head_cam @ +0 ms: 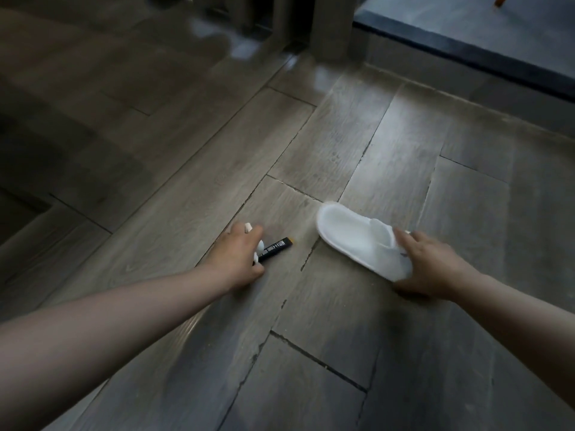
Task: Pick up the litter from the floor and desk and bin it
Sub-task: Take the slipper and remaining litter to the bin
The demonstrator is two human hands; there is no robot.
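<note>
- Currently both bare arms reach forward and down over a grey wood-plank floor (357,144).
- Left hand (239,259): fingers clenched around a slim black sachet (278,249) with white print and an orange tip, plus some crumpled white scraps (259,247) that show at the top and front of the fist.
- Sachet long axis runs low-left to upper-right; the orange end points up-right, towards the slipper, and projects past the fingers. Its near end is hidden in the hand. Whether the free end touches the floor cannot be told.
- Right hand (432,262): fingers grasp the toe end of a white disposable slipper (357,234), thumb under the front edge, other fingers over the upper.
- Slipper long axis runs upper-left to lower-right; open heel points up-left, away from the person, toe towards the right hand. Insole faces up. Heel end lies on or just above the floor; contact is not clear.
- Sachet tip and slipper are near each other but apart, with a plank seam between them.
- Dark threshold strip (466,54) crosses the upper right, well apart from both hands.
</note>
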